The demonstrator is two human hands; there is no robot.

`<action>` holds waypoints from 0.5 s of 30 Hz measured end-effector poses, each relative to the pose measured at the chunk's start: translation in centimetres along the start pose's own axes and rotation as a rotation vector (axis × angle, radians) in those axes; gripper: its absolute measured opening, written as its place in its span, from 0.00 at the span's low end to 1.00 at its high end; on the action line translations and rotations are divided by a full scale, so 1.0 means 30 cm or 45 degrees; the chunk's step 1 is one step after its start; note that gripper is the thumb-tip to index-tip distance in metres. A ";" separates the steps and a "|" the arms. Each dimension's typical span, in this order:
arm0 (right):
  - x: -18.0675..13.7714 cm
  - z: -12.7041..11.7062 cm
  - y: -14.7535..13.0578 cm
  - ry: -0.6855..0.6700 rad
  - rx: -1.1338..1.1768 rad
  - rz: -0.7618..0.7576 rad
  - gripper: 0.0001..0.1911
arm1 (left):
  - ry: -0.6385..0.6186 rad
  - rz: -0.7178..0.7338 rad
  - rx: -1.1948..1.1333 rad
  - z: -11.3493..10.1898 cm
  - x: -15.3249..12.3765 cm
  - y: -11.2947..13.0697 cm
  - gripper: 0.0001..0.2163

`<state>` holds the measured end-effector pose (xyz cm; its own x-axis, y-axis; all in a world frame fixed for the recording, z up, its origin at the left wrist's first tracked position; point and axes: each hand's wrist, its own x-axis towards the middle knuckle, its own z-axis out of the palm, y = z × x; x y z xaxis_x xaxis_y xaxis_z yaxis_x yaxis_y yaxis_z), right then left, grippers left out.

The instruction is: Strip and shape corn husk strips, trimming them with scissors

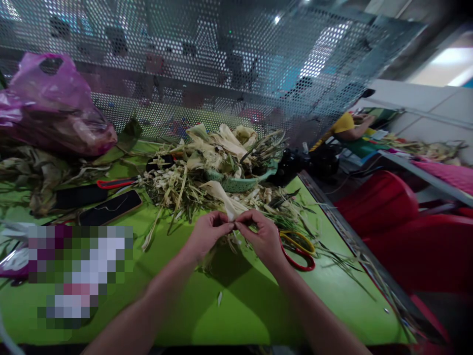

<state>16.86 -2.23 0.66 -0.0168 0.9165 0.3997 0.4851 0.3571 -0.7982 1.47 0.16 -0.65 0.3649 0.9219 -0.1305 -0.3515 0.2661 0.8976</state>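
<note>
A pale dried corn husk [220, 193] stands up between my two hands above the green table. My left hand [207, 232] pinches its lower end from one side. From the other side my right hand [261, 237] grips the same end, fingertips almost meeting. Whatever else the fingertips may hold is too small to make out. Just right of my right hand lie scissors with red and yellow handles [309, 267], their blades hidden. Behind the hands, dried husks [236, 143] are heaped in and around a green plastic basket [240, 184].
A pink plastic bag [62, 113], a red utility knife [115, 183] and a dark phone [111, 208] lie to the left. A perforated metal panel [207, 64] rises behind. Red chairs [380, 202] stand right of the table edge; beyond sits a person in yellow [343, 125].
</note>
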 end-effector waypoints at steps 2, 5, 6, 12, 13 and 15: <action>0.001 0.002 0.000 0.016 0.054 -0.011 0.02 | 0.037 -0.019 -0.024 0.000 0.001 -0.004 0.08; 0.004 -0.003 0.002 -0.019 0.089 -0.043 0.02 | 0.080 -0.088 -0.104 0.000 -0.002 0.000 0.07; 0.005 -0.006 0.003 -0.050 0.078 -0.051 0.02 | 0.087 -0.111 -0.130 0.000 -0.004 0.003 0.07; 0.011 -0.019 0.010 -0.125 -0.019 -0.090 0.04 | 0.094 -0.215 -0.233 -0.012 -0.008 0.000 0.06; 0.012 -0.019 0.011 -0.115 -0.040 -0.095 0.04 | 0.091 -0.227 -0.247 -0.013 -0.009 -0.001 0.06; 0.014 -0.020 0.012 -0.092 -0.087 -0.101 0.03 | 0.076 -0.247 -0.245 -0.011 -0.011 0.003 0.05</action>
<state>17.55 -1.84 0.81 -0.1194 0.8973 0.4250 0.5382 0.4182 -0.7318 1.04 -0.02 -0.66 0.3916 0.8621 -0.3217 -0.4393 0.4823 0.7579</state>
